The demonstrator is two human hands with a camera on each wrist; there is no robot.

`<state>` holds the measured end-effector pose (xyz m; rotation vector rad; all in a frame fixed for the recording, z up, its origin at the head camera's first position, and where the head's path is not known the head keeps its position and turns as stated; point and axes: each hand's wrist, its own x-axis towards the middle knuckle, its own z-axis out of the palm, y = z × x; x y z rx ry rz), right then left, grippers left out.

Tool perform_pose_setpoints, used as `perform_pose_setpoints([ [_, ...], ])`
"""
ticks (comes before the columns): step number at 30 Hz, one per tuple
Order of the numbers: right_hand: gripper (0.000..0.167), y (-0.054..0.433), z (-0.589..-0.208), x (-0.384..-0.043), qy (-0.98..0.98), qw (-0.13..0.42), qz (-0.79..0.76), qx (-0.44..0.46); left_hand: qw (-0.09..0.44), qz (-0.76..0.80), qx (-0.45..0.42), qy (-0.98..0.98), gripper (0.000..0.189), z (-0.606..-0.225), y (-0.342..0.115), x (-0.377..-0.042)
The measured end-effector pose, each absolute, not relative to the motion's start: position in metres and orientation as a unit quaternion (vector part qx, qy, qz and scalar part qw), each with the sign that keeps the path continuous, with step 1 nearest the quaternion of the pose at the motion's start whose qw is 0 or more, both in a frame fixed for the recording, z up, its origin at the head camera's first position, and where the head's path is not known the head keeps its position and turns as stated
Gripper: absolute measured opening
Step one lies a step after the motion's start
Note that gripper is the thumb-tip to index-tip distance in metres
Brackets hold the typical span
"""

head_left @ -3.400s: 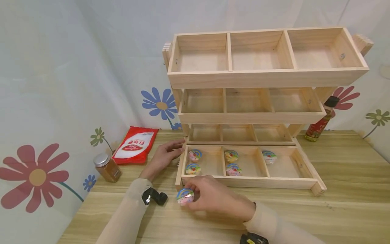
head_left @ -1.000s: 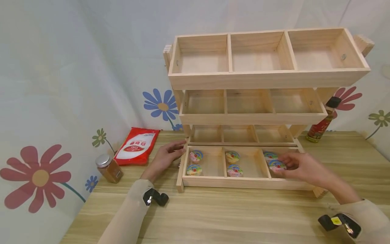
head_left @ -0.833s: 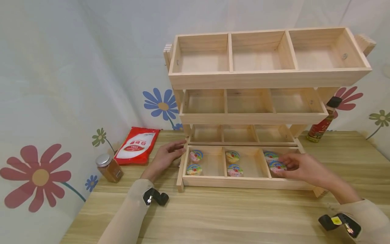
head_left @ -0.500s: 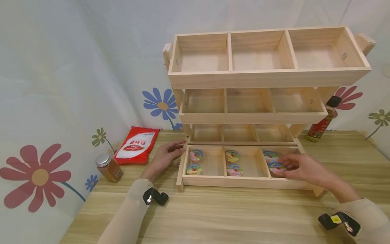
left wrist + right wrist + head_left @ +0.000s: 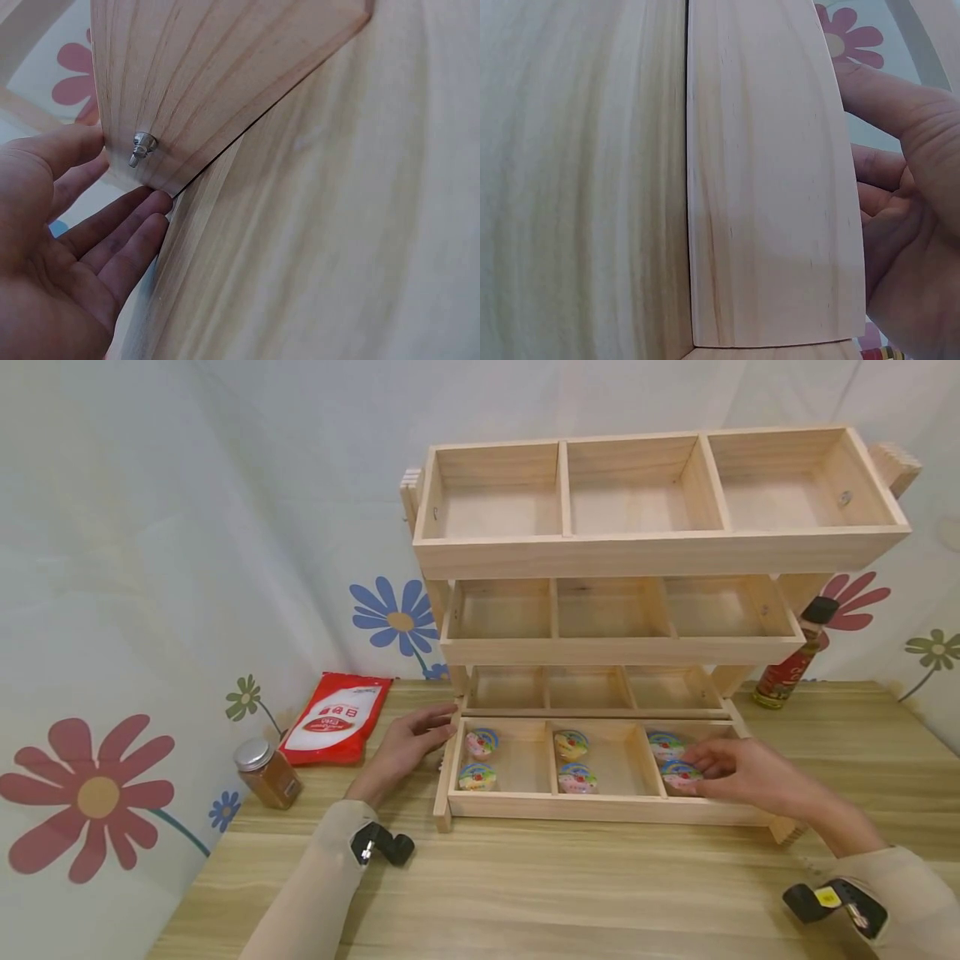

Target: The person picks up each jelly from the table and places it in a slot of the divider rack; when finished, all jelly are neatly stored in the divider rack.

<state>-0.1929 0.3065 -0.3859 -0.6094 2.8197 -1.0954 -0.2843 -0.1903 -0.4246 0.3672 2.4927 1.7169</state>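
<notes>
My right hand [image 5: 750, 777] reaches into the right compartment of the lowest wooden tray [image 5: 600, 807]. Its thumb and fingers pinch the right side of a pink jelly cup [image 5: 678, 775], which sits in front of another jelly cup [image 5: 664, 745]. In the right wrist view the tray's front board hides the fingertips. The left hand [image 5: 408, 747] rests at the left end of the rack, its fairly straight fingers [image 5: 135, 251] touching the lower corner of the wooden side panel [image 5: 187, 90] near a metal bolt [image 5: 141, 148].
Pink and yellow jelly cups [image 5: 482, 744] stand in pairs in the left and middle compartments. Higher tiers [image 5: 660, 556] overhang the lowest tray. Left of the rack are a red-and-white bag [image 5: 335, 718] and a spice jar [image 5: 267, 772]; a bottle [image 5: 791, 664] stands at the right.
From near the rack's front left corner, my right hand has carried the pink jelly cup rightward into the right compartment. During the last second it stays there. The left hand keeps its place.
</notes>
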Motion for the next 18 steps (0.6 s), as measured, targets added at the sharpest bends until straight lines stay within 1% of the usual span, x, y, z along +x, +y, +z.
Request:
perform_pose_setpoints([
  [11, 0.034, 0.3088, -0.3841, -0.1935, 0.914, 0.046, -0.348, -0.202, 0.046, 0.563, 0.119, 0.817, 0.049, -0.4219, -0.1884, -0.2822],
  [18, 0.034, 0.3119, -0.382, -0.1928, 0.909, 0.068, -0.36, -0.2, 0.048, 0.569, 0.122, 0.812, 0.051, -0.4226, -0.1884, -0.2813],
])
